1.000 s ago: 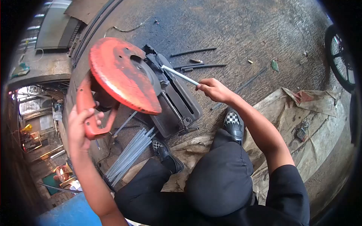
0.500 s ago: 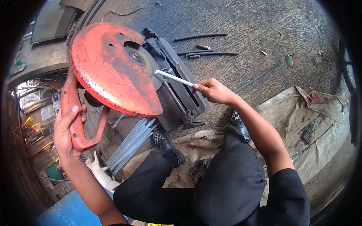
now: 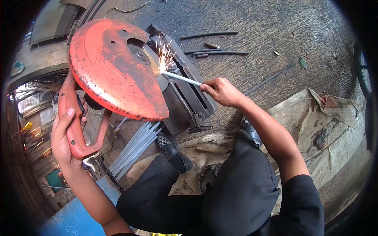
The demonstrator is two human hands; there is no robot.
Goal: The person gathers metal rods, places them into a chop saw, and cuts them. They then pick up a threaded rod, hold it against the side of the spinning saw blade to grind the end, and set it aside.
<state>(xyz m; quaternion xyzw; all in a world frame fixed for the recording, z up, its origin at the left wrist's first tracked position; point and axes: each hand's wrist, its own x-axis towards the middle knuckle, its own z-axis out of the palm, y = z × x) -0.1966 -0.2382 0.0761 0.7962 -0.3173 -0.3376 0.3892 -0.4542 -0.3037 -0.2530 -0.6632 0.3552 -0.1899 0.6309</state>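
Observation:
My left hand [image 3: 65,135] is wrapped round the handle [image 3: 71,118] of a cut-off saw with a worn red blade guard [image 3: 114,70]. Between the fingers of my right hand [image 3: 218,91] is a threaded rod [image 3: 183,78], its far end touching the spinning abrasive disc [image 3: 160,80]. Sparks [image 3: 165,57] fly up and away from that contact. Under the guard sits the saw's dark metal base [image 3: 183,106], with a clamp screw [image 3: 185,98] along it. Part of the disc is hidden by the guard.
A bundle of metal rods [image 3: 136,147] lies on the floor left of my foot. Several dark bars [image 3: 220,52] lie beyond the saw. A dirty cloth sheet [image 3: 291,122] spreads under and right of my legs. A blue surface [image 3: 78,212] is at lower left.
Sparks now spray where the rod meets the disc; there were none before. The saw handle and guard have shifted slightly left in view. A white cat near the rods has mostly gone from sight.

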